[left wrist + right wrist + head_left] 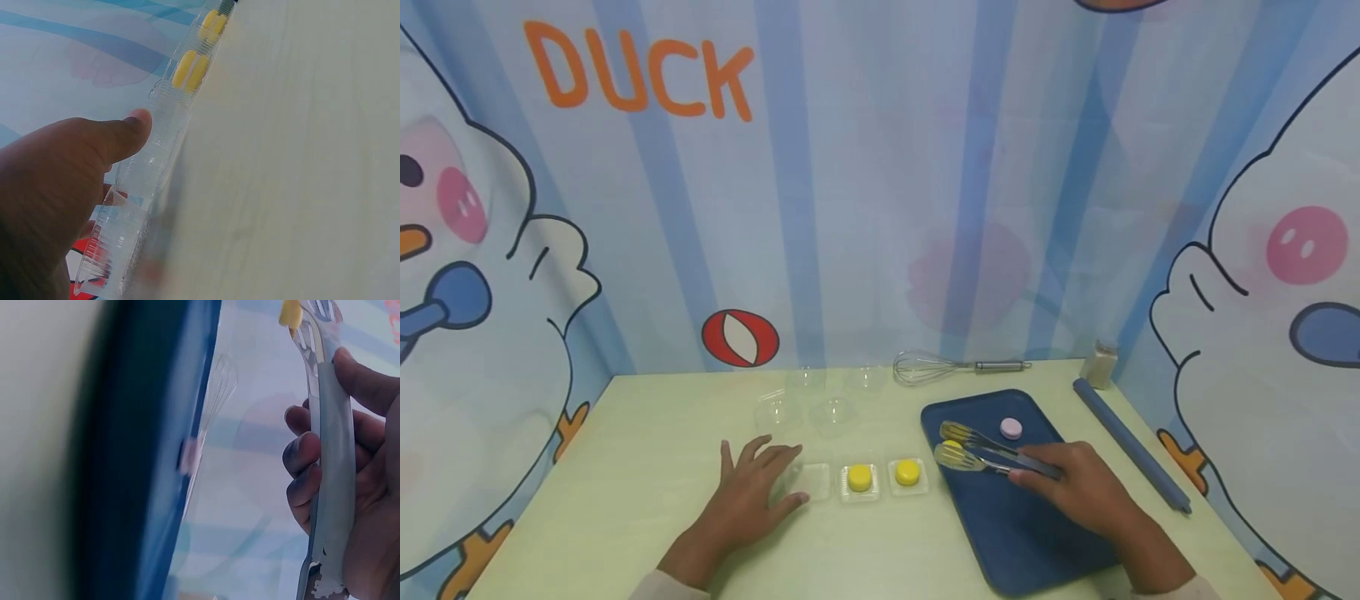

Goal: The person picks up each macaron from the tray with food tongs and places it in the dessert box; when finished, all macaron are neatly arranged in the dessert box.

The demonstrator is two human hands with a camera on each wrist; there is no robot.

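My right hand (1078, 483) grips a pair of tongs (992, 454) with grey handles and whisk-like metal heads. Between those heads sits a yellow macaron (290, 314), above the left part of a dark blue tray (1000, 517). A pink macaron (1011, 428) lies on that tray. To the left, two yellow macarons, one (860, 477) beside the other (907, 472), rest in small clear plastic boxes. My left hand (741, 500) has its fingers spread and hovers by a clear box (811, 481) with nothing in it; whether it touches the plastic I cannot tell.
Several clear plastic lids (833, 412) stand farther back. Behind the tray lies a wire whisk (955, 367). A grey-blue rolling pin (1131, 446) lies along the right side, near a small jar (1101, 367). A patterned curtain (865, 183) hangs behind the table.
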